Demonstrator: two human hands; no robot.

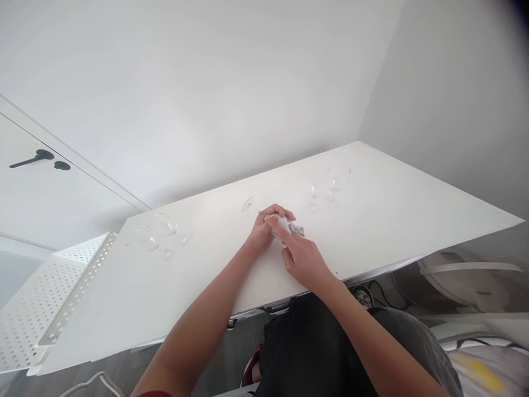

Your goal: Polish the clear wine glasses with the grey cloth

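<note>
Over the middle of the white table, my left hand (264, 229) is closed around a clear stemmed glass; its round foot (248, 204) points out to the left and away from me. The bowl is mostly hidden by my fingers and the cloth. My right hand (303, 253) is closed on a pale grey-white cloth (281, 223), pressed against the glass, with a crumpled end sticking out to the right. Two more clear stemmed glasses, one of them a glass with a wide bowl (339, 179), stand beyond my right hand.
Clear stemmed glasses (166, 225) stand on the left part of the white table (413, 204). A white perforated rack (53, 298) adjoins the table's left end. Walls border the back and right. A door with a dark handle (43, 155) is at far left.
</note>
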